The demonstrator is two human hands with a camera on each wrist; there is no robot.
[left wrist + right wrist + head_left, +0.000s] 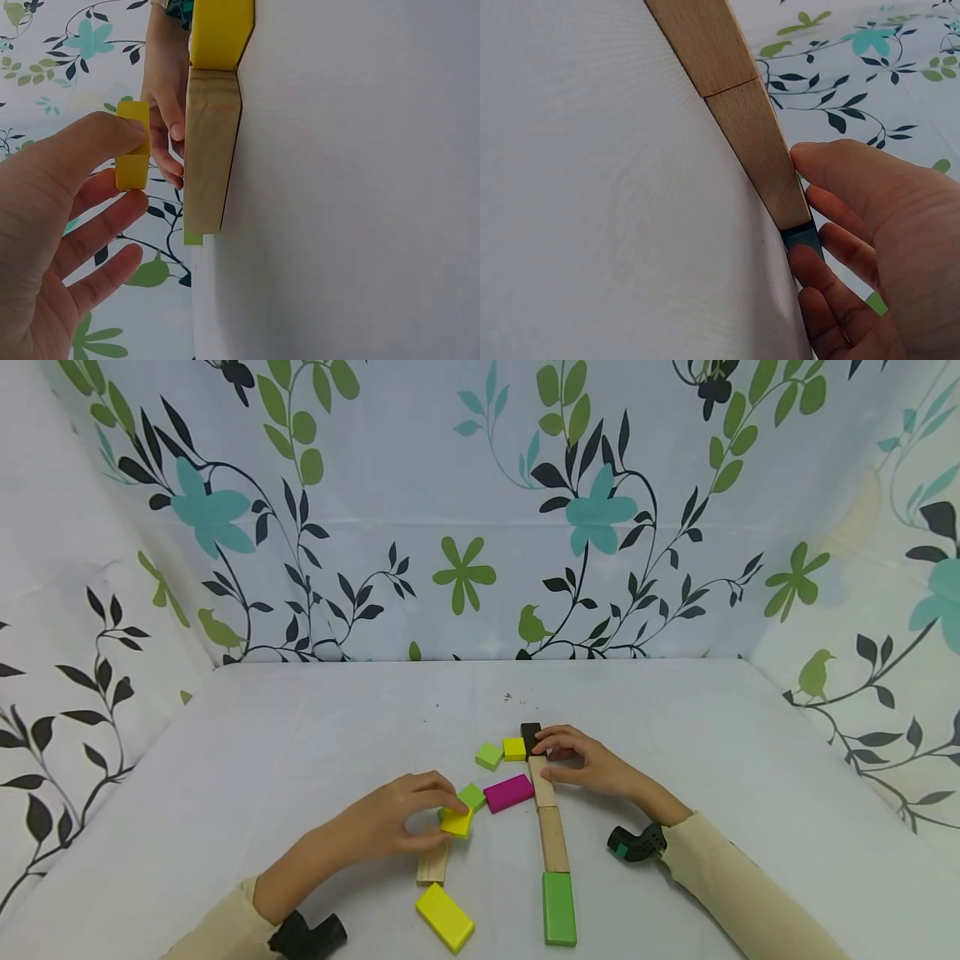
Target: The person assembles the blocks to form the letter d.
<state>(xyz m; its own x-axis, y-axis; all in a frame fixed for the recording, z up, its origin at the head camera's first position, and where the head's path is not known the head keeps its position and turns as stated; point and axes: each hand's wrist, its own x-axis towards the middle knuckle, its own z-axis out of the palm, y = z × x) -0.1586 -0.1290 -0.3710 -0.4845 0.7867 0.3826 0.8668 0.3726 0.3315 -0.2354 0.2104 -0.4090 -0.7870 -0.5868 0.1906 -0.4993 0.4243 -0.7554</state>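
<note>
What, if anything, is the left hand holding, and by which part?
The left hand pinches a small yellow block by opposite sides, between thumb and fingers.

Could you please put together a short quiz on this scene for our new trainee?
1. Open question: What colour is the small block that the left grip pinches?
2. True or false: In the head view, the large green block lies at the far end of the long row on the right.
3. Counting: How many plain wooden blocks lie in that row?

Key:
1. Yellow.
2. False; the large green block is at the near end, and the black block is at the far end.
3. Two, laid end to end.
</note>
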